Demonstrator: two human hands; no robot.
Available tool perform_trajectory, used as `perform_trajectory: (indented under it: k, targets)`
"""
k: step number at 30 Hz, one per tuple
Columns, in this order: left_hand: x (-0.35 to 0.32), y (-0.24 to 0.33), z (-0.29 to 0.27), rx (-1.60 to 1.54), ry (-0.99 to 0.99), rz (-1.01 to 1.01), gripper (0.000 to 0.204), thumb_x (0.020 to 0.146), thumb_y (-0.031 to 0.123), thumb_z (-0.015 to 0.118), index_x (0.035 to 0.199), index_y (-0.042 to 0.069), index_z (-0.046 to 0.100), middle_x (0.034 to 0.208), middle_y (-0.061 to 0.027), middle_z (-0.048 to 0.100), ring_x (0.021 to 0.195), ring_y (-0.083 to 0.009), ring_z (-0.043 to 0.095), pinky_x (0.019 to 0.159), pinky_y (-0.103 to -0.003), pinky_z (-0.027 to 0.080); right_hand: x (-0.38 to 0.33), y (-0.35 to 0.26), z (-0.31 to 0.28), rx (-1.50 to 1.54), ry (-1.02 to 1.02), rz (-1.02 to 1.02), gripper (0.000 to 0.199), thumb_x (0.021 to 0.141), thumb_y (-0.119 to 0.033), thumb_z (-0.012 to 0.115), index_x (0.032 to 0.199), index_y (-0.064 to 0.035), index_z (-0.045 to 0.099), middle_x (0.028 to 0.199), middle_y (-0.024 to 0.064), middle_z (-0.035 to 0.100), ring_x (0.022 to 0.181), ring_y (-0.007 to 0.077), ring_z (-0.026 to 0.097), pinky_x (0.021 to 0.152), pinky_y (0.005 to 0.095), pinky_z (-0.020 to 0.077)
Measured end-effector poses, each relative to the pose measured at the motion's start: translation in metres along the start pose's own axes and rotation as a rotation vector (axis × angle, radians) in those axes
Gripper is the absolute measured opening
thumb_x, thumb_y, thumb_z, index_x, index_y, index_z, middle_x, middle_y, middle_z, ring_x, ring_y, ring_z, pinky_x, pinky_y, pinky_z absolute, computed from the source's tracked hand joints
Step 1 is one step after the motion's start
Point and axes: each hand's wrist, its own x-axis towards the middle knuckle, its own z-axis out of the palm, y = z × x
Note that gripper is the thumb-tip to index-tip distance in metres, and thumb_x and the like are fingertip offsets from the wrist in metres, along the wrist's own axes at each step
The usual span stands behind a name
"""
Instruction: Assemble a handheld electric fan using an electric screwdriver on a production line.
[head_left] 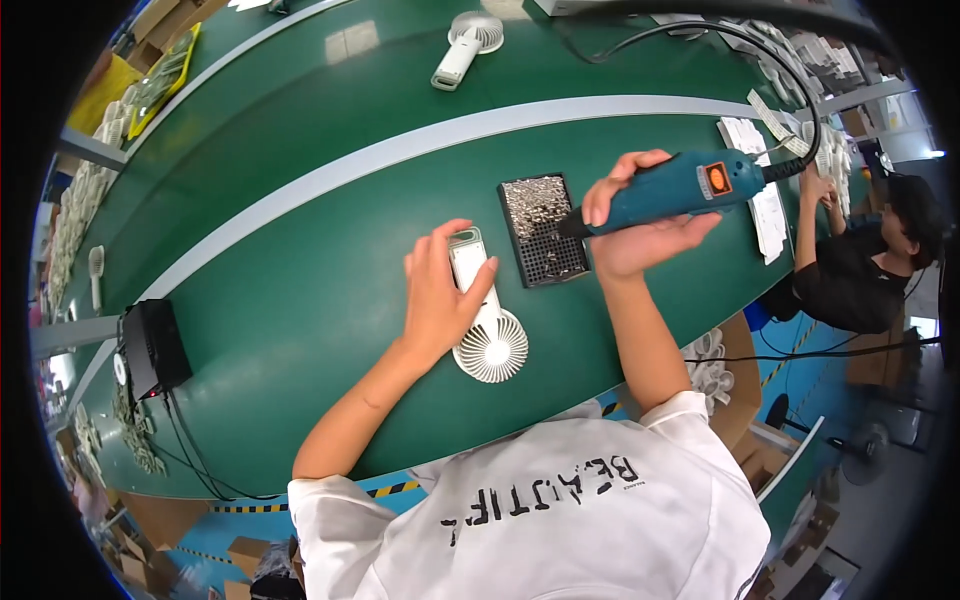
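Note:
A white handheld fan (492,348) lies on the green table, its round grille toward me and its handle pointing away. Around the handle, my left hand (440,285) is closed, thumb on one side and fingers on the other. My right hand (640,220) grips a teal electric screwdriver (680,190) held sideways, its black nose pointing left. That nose is over a black screw tray (550,272), a gridded holder with many small silver screws heaped in its far part. The tool's tip is hard to make out against the tray.
Another white fan (464,50) lies beyond the pale divider strip (400,150). A black box (155,345) with cables stands at the left. White strips (755,190) lie at the right, where a person (860,250) works. The screwdriver's cable (815,90) arcs overhead.

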Motion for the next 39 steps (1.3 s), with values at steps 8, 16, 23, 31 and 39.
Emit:
perform_trajectory:
  k: [8,16,23,31,39]
  targets:
    - [-0.002,-0.010,0.007,0.136,-0.019,0.090,0.039,0.077,0.022,0.069,0.107,0.004,0.052,0.107,-0.0090,0.054,0.103,-0.0294,0.045,0.088,-0.041,0.029,0.002,0.009,-0.003,0.012,-0.030,0.004,0.087,0.078,-0.084,0.022,0.102,-0.0050,0.051,0.083,0.0117,0.053,0.040,0.0192,0.047,0.035,0.0306,0.0368]
    - [-0.001,-0.009,0.005,0.019,0.090,0.060,0.037,0.073,0.018,0.075,0.106,0.009,0.059,0.110,-0.0080,0.054,0.107,-0.0297,0.044,0.094,-0.041,0.031,0.002,0.015,-0.003,0.013,0.018,0.061,0.085,0.079,-0.083,0.021,0.102,-0.0067,0.052,0.084,0.0098,0.054,0.040,0.0180,0.045,0.037,0.0301,0.0359]
    - [-0.003,0.001,0.005,0.071,0.244,0.429,0.028,0.060,0.020,0.081,0.084,0.012,0.069,0.113,-0.0036,0.059,0.104,-0.0266,0.049,0.086,-0.041,0.031,-0.005,-0.014,0.013,0.215,-0.101,0.105,0.090,0.075,-0.087,0.022,0.105,-0.0072,0.051,0.084,0.0115,0.054,0.039,0.0192,0.047,0.035,0.0323,0.0385]
    - [-0.004,-0.010,0.005,0.124,0.197,0.579,0.021,0.061,0.013,0.079,0.077,0.008,0.066,0.113,-0.0044,0.061,0.098,-0.0253,0.053,0.079,-0.040,0.036,-0.017,-0.013,0.025,0.229,-0.094,0.197,0.084,0.081,-0.081,0.023,0.104,-0.0049,0.051,0.086,0.0102,0.054,0.039,0.0171,0.045,0.035,0.0301,0.0371]
    - [-0.003,-0.010,0.005,-0.026,0.095,0.578,0.018,0.065,0.014,0.078,0.074,0.005,0.065,0.114,-0.0078,0.061,0.096,-0.0270,0.054,0.079,-0.040,0.041,-0.019,-0.016,0.032,0.138,-0.035,0.195,0.078,0.085,-0.077,0.023,0.101,-0.0050,0.050,0.085,0.0081,0.053,0.038,0.0155,0.043,0.033,0.0280,0.0343]
